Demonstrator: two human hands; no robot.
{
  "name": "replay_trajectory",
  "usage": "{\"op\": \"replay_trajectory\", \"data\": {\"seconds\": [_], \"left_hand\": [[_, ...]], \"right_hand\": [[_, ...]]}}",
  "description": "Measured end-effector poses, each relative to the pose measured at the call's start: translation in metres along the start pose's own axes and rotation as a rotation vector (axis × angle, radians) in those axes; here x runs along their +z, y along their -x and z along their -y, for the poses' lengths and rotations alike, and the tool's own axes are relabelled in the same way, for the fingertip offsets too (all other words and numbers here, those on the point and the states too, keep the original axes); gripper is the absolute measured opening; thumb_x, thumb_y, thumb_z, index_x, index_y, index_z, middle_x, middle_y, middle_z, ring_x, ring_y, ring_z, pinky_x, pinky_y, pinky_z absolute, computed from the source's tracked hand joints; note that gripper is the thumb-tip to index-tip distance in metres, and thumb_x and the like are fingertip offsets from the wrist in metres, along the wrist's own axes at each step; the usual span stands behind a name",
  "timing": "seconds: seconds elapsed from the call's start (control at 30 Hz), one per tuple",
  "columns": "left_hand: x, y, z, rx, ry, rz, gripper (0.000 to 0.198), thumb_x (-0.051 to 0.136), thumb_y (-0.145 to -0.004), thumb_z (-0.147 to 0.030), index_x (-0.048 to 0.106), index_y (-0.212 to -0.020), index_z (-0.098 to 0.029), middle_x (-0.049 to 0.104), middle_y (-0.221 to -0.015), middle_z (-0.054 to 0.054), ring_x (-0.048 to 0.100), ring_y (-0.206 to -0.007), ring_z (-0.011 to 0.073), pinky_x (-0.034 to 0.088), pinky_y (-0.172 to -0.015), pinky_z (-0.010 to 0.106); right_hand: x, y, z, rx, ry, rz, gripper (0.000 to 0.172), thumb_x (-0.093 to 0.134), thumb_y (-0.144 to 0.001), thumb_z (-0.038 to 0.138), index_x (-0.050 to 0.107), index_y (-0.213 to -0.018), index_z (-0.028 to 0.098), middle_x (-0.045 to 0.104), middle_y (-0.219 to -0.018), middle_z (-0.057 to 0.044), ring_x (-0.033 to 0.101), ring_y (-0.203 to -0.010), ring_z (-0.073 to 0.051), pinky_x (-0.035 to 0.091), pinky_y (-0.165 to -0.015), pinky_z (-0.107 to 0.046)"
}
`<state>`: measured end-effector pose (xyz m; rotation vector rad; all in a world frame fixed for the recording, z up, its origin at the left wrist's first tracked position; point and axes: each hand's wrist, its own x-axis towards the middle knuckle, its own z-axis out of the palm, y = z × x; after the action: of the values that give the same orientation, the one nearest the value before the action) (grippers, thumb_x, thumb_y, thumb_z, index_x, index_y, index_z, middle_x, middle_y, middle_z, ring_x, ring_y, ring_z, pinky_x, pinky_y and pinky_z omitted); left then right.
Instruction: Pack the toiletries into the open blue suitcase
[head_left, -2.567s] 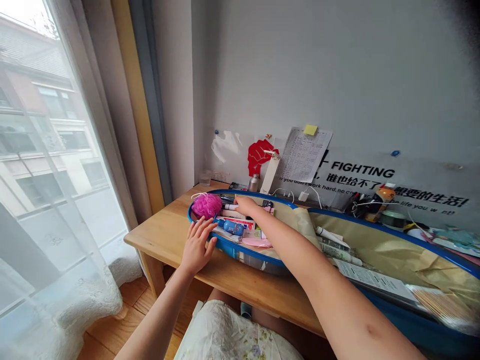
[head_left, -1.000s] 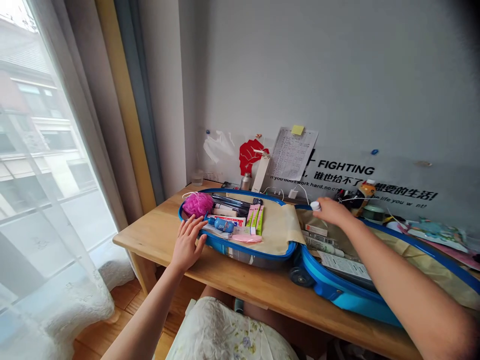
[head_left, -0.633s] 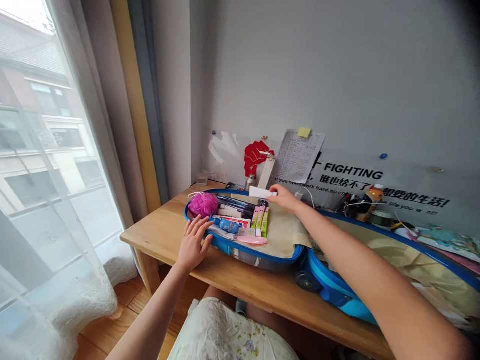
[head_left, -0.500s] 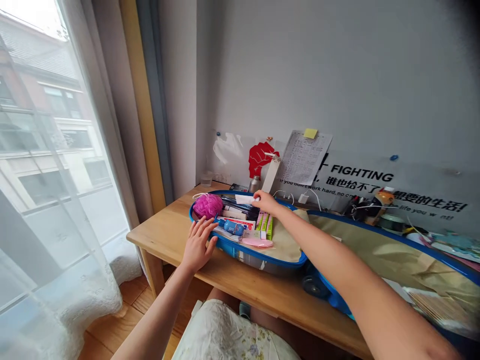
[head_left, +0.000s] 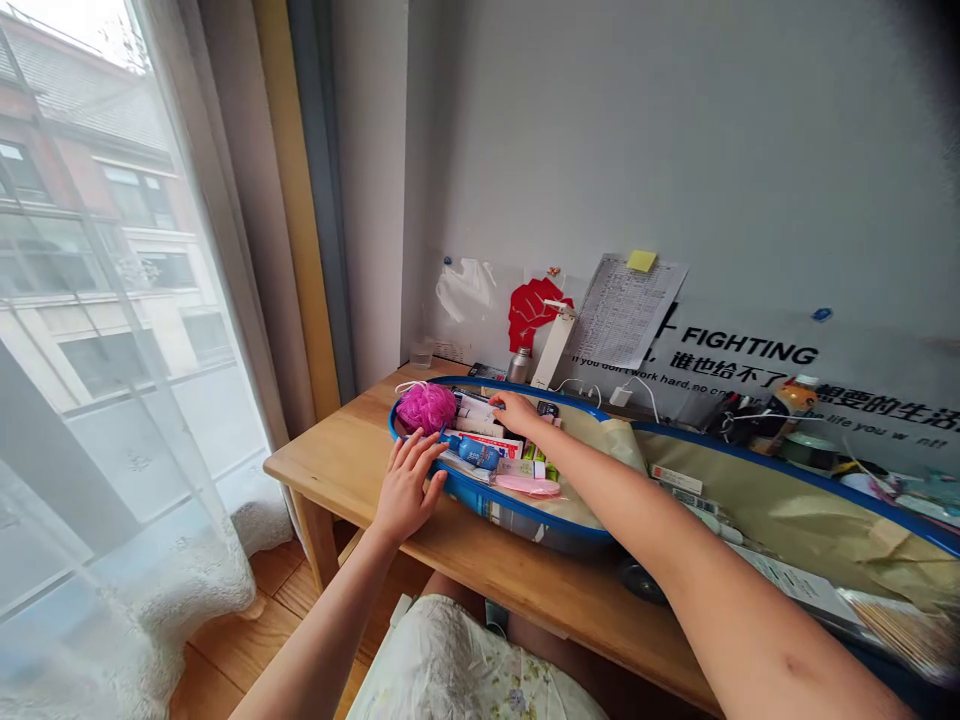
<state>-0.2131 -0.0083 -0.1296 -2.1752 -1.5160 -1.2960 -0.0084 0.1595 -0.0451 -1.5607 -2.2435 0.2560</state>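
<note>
Wooden desk (head_left: 352,455) by a curtained window, carrying an open blue suitcase (head_left: 525,505). Left hand (head_left: 409,487): flat, fingers spread, resting on the suitcase's near rim, holding nothing. Right hand (head_left: 516,411): inside the suitcase, fingers curled over a white tube (head_left: 472,405) among packed toiletries; whether it grips is unclear. Pink bath pouf (head_left: 426,406): in the suitcase's left end, just beside the tube.

The right hand (head_left: 516,410) had gone out toward 3 o'clock to the open half of the blue case (head_left: 787,470), taken a white tube (head_left: 474,405) in its grip, and carried it toward 9 o'clock, laying it among the toiletries beside the pink bath puff (head_left: 426,406).
</note>
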Motion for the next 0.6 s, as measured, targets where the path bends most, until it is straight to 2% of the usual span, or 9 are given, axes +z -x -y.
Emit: {"op": "replay_trajectory", "data": {"seconds": [0.17, 0.33, 0.47, 0.6], "left_hand": [[-0.001, 0.0, 0.0, -0.002, -0.005, -0.001, 0.039, 0.038, -0.099, -0.038, 0.058, -0.13, -0.024, 0.057, -0.14, 0.007, 0.038, -0.141, 0.0254, 0.025, -0.118, 0.051], [-0.003, -0.001, -0.001, -0.008, -0.013, 0.004, 0.039, 0.037, -0.099, -0.037, 0.059, -0.129, -0.024, 0.058, -0.14, 0.007, 0.039, -0.141, 0.0249, 0.025, -0.119, 0.051], [-0.003, -0.001, -0.001, 0.001, -0.023, -0.01, 0.04, 0.036, -0.099, -0.037, 0.059, -0.129, -0.024, 0.057, -0.14, 0.007, 0.039, -0.141, 0.025, 0.026, -0.118, 0.05], [-0.002, -0.001, 0.001, 0.016, -0.027, -0.022, 0.039, 0.037, -0.099, -0.037, 0.058, -0.129, -0.024, 0.058, -0.14, 0.007, 0.039, -0.141, 0.0259, 0.026, -0.118, 0.051]], "right_hand": [[-0.005, 0.003, 0.003, -0.028, 0.009, 0.013, 0.024, 0.061, -0.079, 0.014, 0.069, -0.102, 0.021, 0.069, -0.116, -0.007, 0.062, -0.107, -0.021, 0.045, -0.094, -0.031], [-0.019, 0.001, 0.002, -0.009, -0.028, 0.004, 0.027, 0.064, -0.079, 0.018, 0.068, -0.106, 0.02, 0.069, -0.115, -0.007, 0.064, -0.1, -0.019, 0.048, -0.09, -0.03], [-0.061, 0.006, -0.009, -0.003, -0.093, 0.006, 0.021, 0.06, -0.084, 0.023, 0.069, -0.103, 0.019, 0.073, -0.104, -0.004, 0.064, -0.089, -0.015, 0.05, -0.084, -0.027], [-0.12, 0.035, -0.04, -0.001, -0.14, 0.005, 0.023, 0.054, -0.088, 0.023, 0.067, -0.106, 0.015, 0.073, -0.1, -0.005, 0.063, -0.083, -0.011, 0.051, -0.082, -0.024]]}}
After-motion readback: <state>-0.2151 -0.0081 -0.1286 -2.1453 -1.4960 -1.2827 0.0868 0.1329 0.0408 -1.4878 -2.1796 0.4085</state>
